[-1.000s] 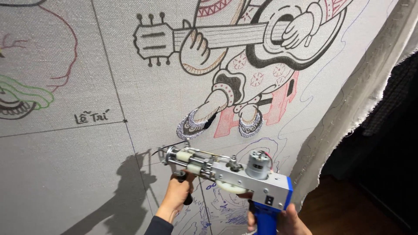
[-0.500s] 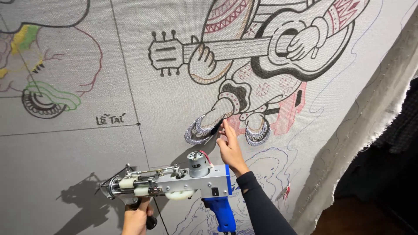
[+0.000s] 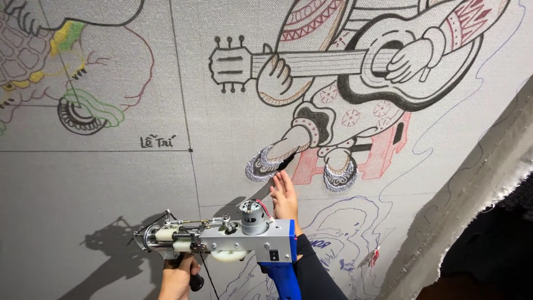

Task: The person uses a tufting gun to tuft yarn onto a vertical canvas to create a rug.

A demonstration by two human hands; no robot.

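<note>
The left hand (image 3: 177,278) grips the front handle of a tufting gun (image 3: 222,239), its fingers clamped around the black grip under the silver body. The gun sits low in the view, level, its needle end pointing left and its blue rear handle (image 3: 283,280) hanging down free. It hovers in front of the cloth (image 3: 111,194), and I cannot tell whether the needle touches the fabric.

The right hand (image 3: 285,197) is off the gun. It lies flat against the cloth with the fingers straight and close together, fingertips just below the grey tufted shoe (image 3: 264,165) of the drawn guitar player (image 3: 355,72). The dark sleeve (image 3: 316,275) runs down behind the gun's body.

This looks like a checking step: the gun is parked in one hand while the other feels the pile or the tension of the fabric next to the finished shoe. Any stitching from here would call for the free hand back on the blue handle and the needle brought square to the cloth.

The cloth is a pale grey weave stretched upright, marked with thin grid lines, a short handwritten label and line drawings. Red shading fills a patch between the two shoes, and blue outlines curl beneath. At upper left sits another sketch with yellow and green tufted bits (image 3: 83,105). The cloth's frayed edge (image 3: 477,189) runs down the right, and beyond it the room is dark.
</note>
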